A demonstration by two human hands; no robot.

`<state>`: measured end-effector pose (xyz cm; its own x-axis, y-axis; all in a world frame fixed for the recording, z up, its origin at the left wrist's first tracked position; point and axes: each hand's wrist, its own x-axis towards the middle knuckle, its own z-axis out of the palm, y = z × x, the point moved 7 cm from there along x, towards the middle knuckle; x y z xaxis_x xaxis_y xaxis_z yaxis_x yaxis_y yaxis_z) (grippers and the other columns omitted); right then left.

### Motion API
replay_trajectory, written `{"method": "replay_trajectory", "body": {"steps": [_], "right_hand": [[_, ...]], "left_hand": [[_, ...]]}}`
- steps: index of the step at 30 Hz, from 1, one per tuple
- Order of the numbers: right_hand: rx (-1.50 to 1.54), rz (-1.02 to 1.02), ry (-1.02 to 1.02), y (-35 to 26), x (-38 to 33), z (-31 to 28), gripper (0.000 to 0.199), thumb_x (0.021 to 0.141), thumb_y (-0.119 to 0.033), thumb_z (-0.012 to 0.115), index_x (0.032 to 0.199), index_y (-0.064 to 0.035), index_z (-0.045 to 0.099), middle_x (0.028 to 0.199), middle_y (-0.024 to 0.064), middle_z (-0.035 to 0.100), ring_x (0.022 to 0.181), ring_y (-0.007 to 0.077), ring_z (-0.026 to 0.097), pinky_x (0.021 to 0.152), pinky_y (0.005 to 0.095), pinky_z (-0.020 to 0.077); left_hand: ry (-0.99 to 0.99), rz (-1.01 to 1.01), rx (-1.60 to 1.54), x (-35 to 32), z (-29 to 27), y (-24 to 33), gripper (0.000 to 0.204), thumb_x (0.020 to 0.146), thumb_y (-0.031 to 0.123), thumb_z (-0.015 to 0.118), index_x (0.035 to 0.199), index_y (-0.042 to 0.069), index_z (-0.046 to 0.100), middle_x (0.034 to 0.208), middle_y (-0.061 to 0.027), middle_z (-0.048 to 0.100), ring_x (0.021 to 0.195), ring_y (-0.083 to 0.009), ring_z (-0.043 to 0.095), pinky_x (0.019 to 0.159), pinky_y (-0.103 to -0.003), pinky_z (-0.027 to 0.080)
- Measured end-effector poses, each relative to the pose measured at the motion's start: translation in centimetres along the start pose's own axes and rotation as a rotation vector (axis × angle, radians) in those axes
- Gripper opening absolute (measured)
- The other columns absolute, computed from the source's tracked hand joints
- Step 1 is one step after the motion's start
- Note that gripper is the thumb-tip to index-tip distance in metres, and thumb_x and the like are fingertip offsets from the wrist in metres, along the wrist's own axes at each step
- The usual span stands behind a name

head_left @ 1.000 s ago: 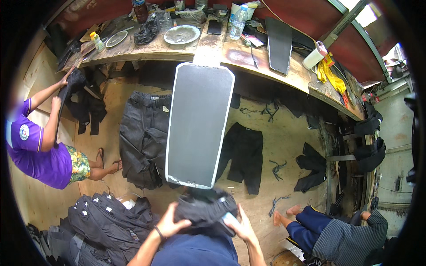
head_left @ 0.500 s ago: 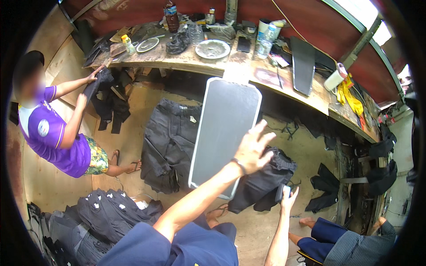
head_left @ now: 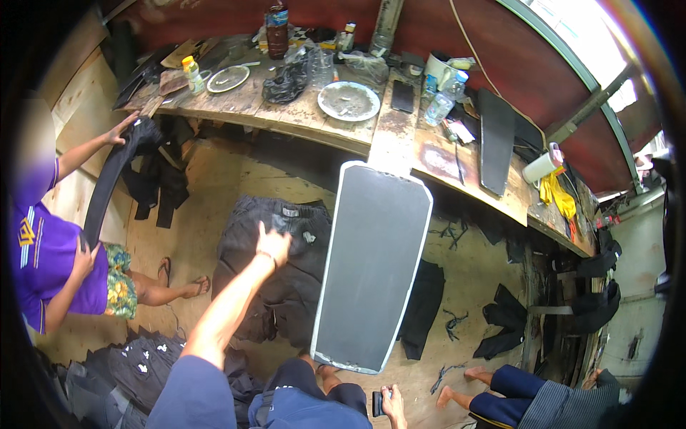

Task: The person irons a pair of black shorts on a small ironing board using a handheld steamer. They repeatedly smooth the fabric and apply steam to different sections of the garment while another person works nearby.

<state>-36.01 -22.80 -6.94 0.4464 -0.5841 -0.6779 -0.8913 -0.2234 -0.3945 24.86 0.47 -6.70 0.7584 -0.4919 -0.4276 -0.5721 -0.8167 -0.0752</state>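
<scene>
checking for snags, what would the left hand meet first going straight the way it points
Likely the black trousers seen around the left hand; depth is unclear, so whether it touches them can't be told.

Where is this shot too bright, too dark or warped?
In the head view, the upper-right opening is washed out almost white; in the head view, shadow darkens the space under the workbench, whose front edge bows; in the head view, the grey board shows no strong glare.
</scene>
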Motion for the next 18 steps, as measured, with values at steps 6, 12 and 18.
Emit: {"method": "replay_trajectory", "body": {"steps": [6,12,18], "right_hand": [[-0.144,-0.481,-0.081,-15.0,-7.3,-3.1,0.041,0.095,-0.03,0.068,0.128,-0.0065,0.067,0.113,0.0249,0.078,0.105,0.0441,0.076,0.093,0.0508,0.061],[-0.537,-0.457,-0.629,-21.4,-8.4,-2.0,0.067,0.098,-0.052,0.065,0.159,-0.0242,0.055,0.114,0.0271,0.079,0.109,0.0488,0.075,0.1,0.0578,0.0595],[-0.439,-0.353,-0.311,-20.6,-2.8,-10.0,0.074,0.089,-0.08,0.071,0.118,-0.0119,0.08,0.107,0.0206,0.081,0.107,0.0409,0.078,0.092,0.0528,0.0601]], "left_hand": [[0.118,0.836,-0.527,-25.5,-2.4,15.4,0.04,0.093,0.046,0.076,0.117,0.014,0.07,0.073,-0.0135,0.072,0.065,-0.0369,0.071,0.074,-0.05,0.055],[-0.225,0.972,-0.706,-34.6,-3.1,20.0,0.033,0.105,0.043,0.067,0.119,0.013,0.063,0.083,-0.0116,0.074,0.086,-0.0339,0.076,0.078,-0.049,0.056],[0.561,0.714,-0.555,-31.0,-9.3,13.9,0.046,0.091,0.059,0.081,0.081,0.016,0.068,0.067,-0.002,0.062,0.065,-0.0211,0.065,0.074,-0.04,0.045]]}}
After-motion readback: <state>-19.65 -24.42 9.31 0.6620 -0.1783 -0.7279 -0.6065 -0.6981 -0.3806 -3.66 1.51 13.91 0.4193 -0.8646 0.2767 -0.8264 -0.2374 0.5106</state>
